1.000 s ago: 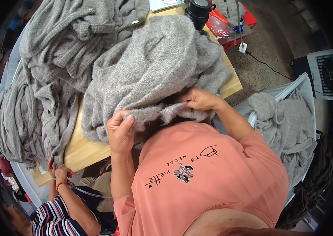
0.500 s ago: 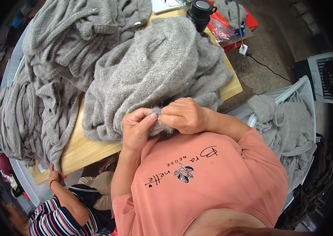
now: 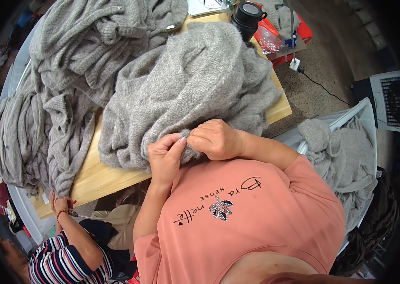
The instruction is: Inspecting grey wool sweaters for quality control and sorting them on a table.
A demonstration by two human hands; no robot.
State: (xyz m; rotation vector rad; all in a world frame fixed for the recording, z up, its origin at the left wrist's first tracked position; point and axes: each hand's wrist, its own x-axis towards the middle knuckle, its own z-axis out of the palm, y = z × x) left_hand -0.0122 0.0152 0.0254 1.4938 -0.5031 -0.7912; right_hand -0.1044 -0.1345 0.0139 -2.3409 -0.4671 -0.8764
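A fuzzy grey knitted garment (image 3: 181,80) lies bunched on the wooden table in front of me. My left hand (image 3: 166,154) pinches a small piece of its near edge between thumb and fingers, close to my chest. Right up against it, my right hand (image 3: 216,139) is closed with the fingertips pressed together at that same spot. Whatever those fingers grip is too small and too covered to make out. The pinched bit of knit shows only as a tuft between the two hands.
More grey knitwear (image 3: 86,42) is heaped at the left. A black-lidded bottle (image 3: 246,20) stands at the table's (image 3: 110,182) far edge. Right of me, a white bin (image 3: 368,111) holds grey knits. At lower left, a co-worker's hands (image 3: 61,206) touch the left heap.
My right hand has shifted slightly left, closer to my left hand, which stays on the knit edge. The co-worker's hands have moved a little at the left heap.
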